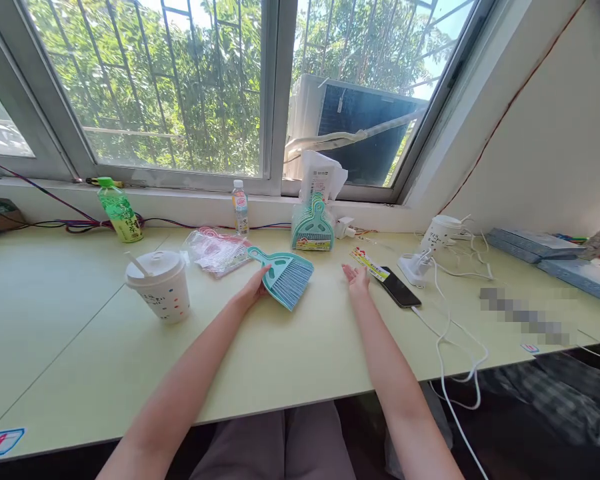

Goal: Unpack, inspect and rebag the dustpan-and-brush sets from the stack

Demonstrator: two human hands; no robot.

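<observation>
My left hand (254, 288) grips the near edge of a small teal dustpan-and-brush set (283, 273) lying on the pale green desk (290, 353); thumb on top, fingers under it. My right hand (357, 279) rests open on the desk, palm up, fingers spread, holding nothing. It lies just left of a yellow printed card (369, 264) and a black phone (399, 287). A packaged stack of more teal dustpan sets (313, 230) stands behind, by the window sill.
A white lidded paper cup with a straw (159, 285) stands left of my arm. Pink items in a clear bag (216, 250), a small bottle (240, 207) and a green bottle (119, 210) sit further back. White cables (445, 327), a white cup (439, 233) and books (540, 245) lie right.
</observation>
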